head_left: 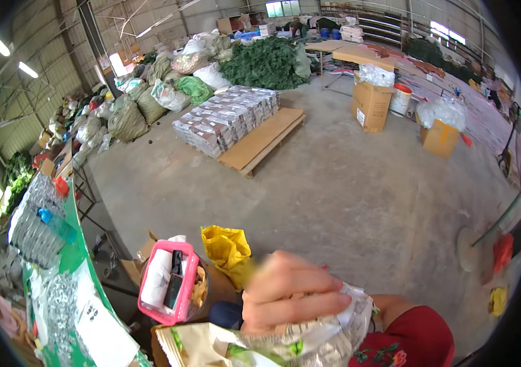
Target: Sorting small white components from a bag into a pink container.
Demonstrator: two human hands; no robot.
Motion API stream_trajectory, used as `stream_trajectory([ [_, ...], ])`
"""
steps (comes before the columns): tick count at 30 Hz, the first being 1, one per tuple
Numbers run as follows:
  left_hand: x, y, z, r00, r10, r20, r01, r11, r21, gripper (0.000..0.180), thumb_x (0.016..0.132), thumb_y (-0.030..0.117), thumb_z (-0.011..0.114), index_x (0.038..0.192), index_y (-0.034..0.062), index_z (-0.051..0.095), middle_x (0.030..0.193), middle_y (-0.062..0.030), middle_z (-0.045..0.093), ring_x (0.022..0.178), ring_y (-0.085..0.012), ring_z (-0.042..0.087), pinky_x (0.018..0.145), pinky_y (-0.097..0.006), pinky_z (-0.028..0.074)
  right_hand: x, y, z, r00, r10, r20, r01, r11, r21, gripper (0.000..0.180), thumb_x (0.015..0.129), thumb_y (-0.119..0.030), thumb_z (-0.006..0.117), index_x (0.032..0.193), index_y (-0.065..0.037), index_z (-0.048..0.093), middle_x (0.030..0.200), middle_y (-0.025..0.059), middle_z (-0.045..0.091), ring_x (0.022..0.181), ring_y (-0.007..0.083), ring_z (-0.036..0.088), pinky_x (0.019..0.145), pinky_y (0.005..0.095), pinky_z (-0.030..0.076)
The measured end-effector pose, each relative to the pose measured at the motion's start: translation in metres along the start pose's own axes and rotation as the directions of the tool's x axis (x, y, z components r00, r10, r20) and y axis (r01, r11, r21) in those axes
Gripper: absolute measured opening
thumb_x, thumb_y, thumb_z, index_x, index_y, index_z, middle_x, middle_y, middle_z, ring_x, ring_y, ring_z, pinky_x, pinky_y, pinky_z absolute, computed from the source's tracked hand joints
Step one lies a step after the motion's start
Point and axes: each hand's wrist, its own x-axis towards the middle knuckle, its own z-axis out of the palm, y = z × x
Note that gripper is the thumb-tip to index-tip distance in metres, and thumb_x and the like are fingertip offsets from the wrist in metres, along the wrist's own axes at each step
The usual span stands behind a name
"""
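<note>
A crinkled snack packet, cream and silver with green patches, is held close up at the lower middle. My left hand has its fingers bent over the packet's upper edge, tips pointing right. At the right a bare piece of my right arm comes out of a red garment with flowers. My right hand itself is hidden behind the packet. Just left of the packet stands a pink basket holding a white roll and dark flat things. Beyond my fingers is a yellow bag.
A green-topped table with clear plastic pieces and a blue-capped bottle runs along the left. Ahead, a pallet lies beside stacked packs. Farther off are full sacks, a green foliage heap and cardboard boxes.
</note>
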Motion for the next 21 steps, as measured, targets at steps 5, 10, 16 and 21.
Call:
stream_trajectory([
  [5, 0.010, 0.019, -0.006, 0.986, -0.148, 0.082, 0.137, 0.983, 0.122, 0.020, 0.084, 0.013, 0.071, 0.099, 0.0012, 0.066, 0.095, -0.0117, 0.062, 0.082, -0.0214, 0.061, 0.072, -0.028, 0.049, 0.016, 0.005, -0.006, 1.000, -0.013, -0.026, 0.012, 1.000, -0.024, 0.016, 0.083, -0.026, 0.061, 0.090, -0.012, 0.065, 0.085, 0.0046, 0.062, 0.086, 0.0260, 0.060, 0.074, 0.0387, 0.046],
  [10, 0.005, 0.017, -0.010, 0.976, -0.211, 0.058, 0.199, 0.965, 0.172, 0.025, 0.082, 0.016, 0.073, 0.101, 0.0019, 0.066, 0.097, -0.0115, 0.062, 0.081, -0.0205, 0.062, 0.071, -0.029, 0.048, 0.015, 0.008, -0.001, 0.999, -0.027, -0.047, 0.023, 0.997, -0.069, 0.018, 0.084, -0.027, 0.060, 0.088, -0.011, 0.067, 0.084, 0.0076, 0.064, 0.083, 0.0289, 0.061, 0.072, 0.0408, 0.047],
  [16, 0.002, 0.020, -0.014, 0.937, -0.329, 0.117, 0.305, 0.934, 0.186, 0.025, 0.082, 0.018, 0.073, 0.101, 0.0022, 0.066, 0.098, -0.0115, 0.063, 0.086, -0.0212, 0.063, 0.073, -0.029, 0.048, -0.002, 0.025, 0.024, 0.987, -0.128, -0.099, 0.111, 0.981, -0.160, 0.021, 0.086, -0.030, 0.060, 0.085, -0.011, 0.068, 0.082, 0.0111, 0.066, 0.079, 0.0325, 0.063, 0.069, 0.0433, 0.048],
  [21, -0.013, 0.035, -0.010, 0.855, -0.509, -0.098, 0.518, 0.830, 0.206, 0.023, 0.086, 0.023, 0.069, 0.100, 0.0039, 0.067, 0.098, -0.0105, 0.063, 0.088, -0.0209, 0.061, 0.075, -0.032, 0.048, -0.045, 0.072, 0.102, 0.685, -0.727, -0.040, 0.398, 0.420, -0.816, 0.025, 0.087, -0.032, 0.060, 0.083, -0.010, 0.070, 0.080, 0.0141, 0.067, 0.076, 0.0354, 0.064, 0.067, 0.0455, 0.049],
])
